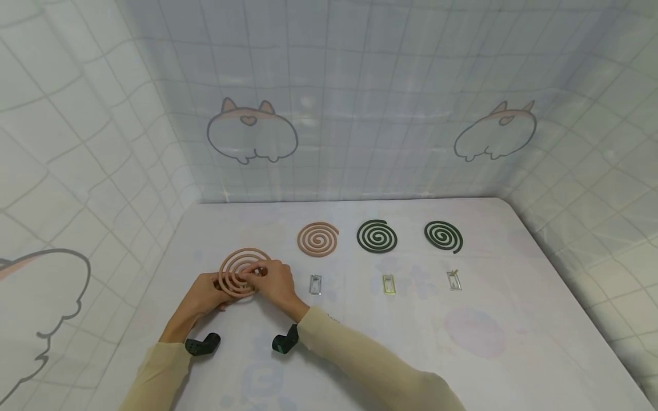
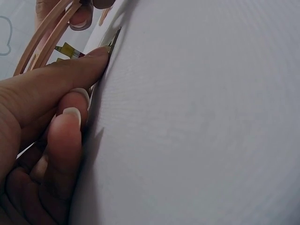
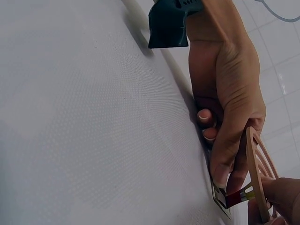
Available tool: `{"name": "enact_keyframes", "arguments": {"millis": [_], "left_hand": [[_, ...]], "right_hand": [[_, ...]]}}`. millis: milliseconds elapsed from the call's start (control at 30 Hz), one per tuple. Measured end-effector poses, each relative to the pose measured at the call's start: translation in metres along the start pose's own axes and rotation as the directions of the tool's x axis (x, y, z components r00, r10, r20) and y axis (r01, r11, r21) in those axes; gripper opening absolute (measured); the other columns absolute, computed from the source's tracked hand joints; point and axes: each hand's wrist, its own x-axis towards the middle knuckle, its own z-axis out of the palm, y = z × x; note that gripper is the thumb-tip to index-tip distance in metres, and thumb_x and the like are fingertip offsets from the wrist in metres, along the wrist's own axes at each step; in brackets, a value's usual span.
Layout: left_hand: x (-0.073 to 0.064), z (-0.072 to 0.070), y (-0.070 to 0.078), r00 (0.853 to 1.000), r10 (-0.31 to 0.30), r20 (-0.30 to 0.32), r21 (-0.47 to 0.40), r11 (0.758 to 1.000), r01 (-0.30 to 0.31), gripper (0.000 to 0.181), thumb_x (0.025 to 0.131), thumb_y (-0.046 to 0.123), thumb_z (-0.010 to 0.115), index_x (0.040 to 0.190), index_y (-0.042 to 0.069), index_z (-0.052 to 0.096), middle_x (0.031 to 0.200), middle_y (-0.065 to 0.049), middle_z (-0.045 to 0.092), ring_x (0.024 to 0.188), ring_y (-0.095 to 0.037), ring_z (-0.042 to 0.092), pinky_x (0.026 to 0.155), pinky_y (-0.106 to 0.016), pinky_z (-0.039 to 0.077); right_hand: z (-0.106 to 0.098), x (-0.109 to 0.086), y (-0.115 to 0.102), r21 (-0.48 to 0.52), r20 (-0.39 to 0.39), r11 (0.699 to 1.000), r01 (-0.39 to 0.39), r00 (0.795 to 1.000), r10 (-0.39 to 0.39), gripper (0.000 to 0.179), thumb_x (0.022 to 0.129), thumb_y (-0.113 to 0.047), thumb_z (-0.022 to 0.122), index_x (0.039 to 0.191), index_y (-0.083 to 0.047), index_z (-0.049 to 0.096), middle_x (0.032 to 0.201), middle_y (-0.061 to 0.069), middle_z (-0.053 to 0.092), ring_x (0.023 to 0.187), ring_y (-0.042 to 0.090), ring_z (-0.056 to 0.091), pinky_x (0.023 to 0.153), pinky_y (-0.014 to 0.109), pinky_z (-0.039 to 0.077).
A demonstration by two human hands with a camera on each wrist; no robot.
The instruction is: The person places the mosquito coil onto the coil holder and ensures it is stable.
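My right hand (image 1: 280,282) pinches a brown mosquito coil (image 3: 254,168) near its centre, with the thumb and a finger over the inner rings. The coil is tilted a little above the table. Under its left side, my left hand (image 1: 203,294) holds a small metal coil stand (image 2: 70,50) low at the table, the thumb pressing on its flat base. In the right wrist view, the stand's raised tab (image 3: 234,198) points toward the coil's inner rings. Whether tab and coil are joined I cannot tell.
A second brown coil (image 1: 317,240) and two dark green coils (image 1: 377,236) (image 1: 443,236) lie in a row across the table. In front of them sit a silver stand (image 1: 315,284), a yellowish stand (image 1: 389,284) and another silver stand (image 1: 454,280). Patterned cloth walls surround the table.
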Motion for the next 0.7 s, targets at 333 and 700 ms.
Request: {"name": "enact_keyframes", "arguments": {"millis": [333, 700], "left_hand": [[-0.0013, 0.0001, 0.0012, 1.0, 0.002, 0.005, 0.004, 1.0, -0.002, 0.029, 0.082, 0.004, 0.082, 0.107, -0.005, 0.07, 0.064, -0.004, 0.062, 0.053, -0.018, 0.057, 0.05, -0.029, 0.048], [0.0005, 0.0005, -0.0009, 1.0, -0.017, 0.005, -0.003, 1.0, 0.017, 0.023, 0.084, 0.004, 0.08, 0.103, -0.002, 0.071, 0.063, -0.005, 0.062, 0.053, -0.017, 0.056, 0.051, -0.029, 0.049]], "right_hand": [[-0.003, -0.0004, -0.0033, 0.006, -0.021, 1.0, 0.002, 1.0, -0.001, 0.016, 0.091, -0.036, 0.08, 0.095, -0.021, 0.083, 0.062, -0.013, 0.057, 0.052, 0.002, 0.041, 0.047, 0.021, 0.032], [-0.0026, -0.0015, 0.0002, 0.005, 0.004, 1.0, 0.001, 1.0, -0.001, 0.014, 0.092, -0.035, 0.079, 0.095, -0.022, 0.083, 0.063, -0.013, 0.058, 0.051, 0.003, 0.042, 0.047, 0.02, 0.033]]}}
